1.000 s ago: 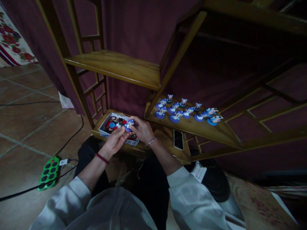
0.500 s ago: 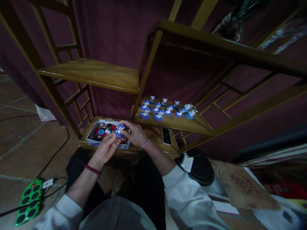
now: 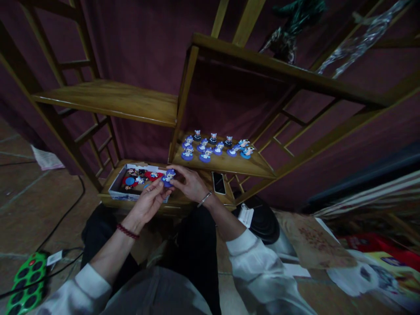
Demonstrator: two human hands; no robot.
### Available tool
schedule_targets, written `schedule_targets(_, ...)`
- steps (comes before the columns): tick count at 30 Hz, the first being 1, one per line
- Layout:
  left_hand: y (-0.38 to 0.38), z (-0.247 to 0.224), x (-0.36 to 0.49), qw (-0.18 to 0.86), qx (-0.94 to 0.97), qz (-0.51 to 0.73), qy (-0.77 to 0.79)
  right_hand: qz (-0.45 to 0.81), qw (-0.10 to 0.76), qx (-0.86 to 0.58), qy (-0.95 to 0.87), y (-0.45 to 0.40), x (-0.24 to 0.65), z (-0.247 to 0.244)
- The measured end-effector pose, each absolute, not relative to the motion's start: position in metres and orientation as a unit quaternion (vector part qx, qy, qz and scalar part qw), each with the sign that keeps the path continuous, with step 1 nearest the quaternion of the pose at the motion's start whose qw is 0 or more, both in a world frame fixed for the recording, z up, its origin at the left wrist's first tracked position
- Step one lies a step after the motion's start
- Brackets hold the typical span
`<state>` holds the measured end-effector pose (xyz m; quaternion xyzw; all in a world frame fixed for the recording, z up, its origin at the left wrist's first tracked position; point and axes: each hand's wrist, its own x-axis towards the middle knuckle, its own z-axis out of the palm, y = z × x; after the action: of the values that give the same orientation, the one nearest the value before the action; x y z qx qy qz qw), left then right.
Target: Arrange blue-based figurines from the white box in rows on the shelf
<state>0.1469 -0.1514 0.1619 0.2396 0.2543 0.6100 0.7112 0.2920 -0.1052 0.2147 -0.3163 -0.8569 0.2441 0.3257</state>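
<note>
A small purple-haired figurine [image 3: 169,176] on a purple base is held upright between both hands, above the right end of a box. My left hand [image 3: 151,199] pinches its base from the lower left. My right hand [image 3: 190,183] grips it from the right, thumb in front and fingers behind. Beneath lies the open cardboard box [image 3: 114,191], with several red, black and blue figurines [image 3: 139,178] loose inside. On the shelf to the right stand several more figurines [image 3: 206,154], purple ones in front, dark ones behind and blue ones at the right end.
A phone [image 3: 218,183] lies on the lower wooden board, right of my right hand. The wooden shelf unit [image 3: 108,101] has posts and lattice around the hands. A green power strip [image 3: 28,280] with cables is on the floor at left. A round black object [image 3: 262,223] stands at right.
The camera view has shifted, so the shelf appears further left. Both hands still hold the purple figurine, now slightly right relative to the box, showing more of its contents.
</note>
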Motion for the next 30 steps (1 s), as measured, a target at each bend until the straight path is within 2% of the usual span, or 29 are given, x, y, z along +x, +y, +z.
schedule_targets(30,-0.143,0.166,0.191,0.735,0.242,0.590,0.232,0.190,0.344,-0.345,-0.852,-0.107,0.338,0.230)
